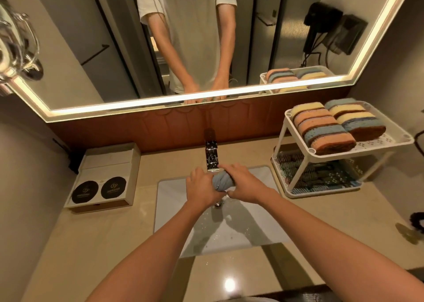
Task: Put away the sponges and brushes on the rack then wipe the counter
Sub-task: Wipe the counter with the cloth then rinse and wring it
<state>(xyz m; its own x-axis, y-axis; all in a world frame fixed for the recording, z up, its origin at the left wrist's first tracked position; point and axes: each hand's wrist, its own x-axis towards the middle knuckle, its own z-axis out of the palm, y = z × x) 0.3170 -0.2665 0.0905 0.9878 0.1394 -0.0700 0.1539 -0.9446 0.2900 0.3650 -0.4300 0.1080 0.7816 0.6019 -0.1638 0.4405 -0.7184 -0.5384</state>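
Left hand (202, 188) and right hand (241, 182) both grip a bunched blue cloth (221, 181) over the sink (259, 228), just below the faucet (211, 157). Sponges (330, 124) fill the rack (399, 141) right of the sink.

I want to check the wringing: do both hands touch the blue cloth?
Touching. The head view shows the left hand and the right hand each curled round one end of the cloth, above the sink.

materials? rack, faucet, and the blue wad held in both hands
Rack: likely white plastic, matte, with moulded perforated shelves. Faucet: metal, polished chrome look; it mirrors bright highlights. Blue cloth: soft fabric, maybe microfibre or cotton; it bunches into folds in the grip of the left hand and right hand.
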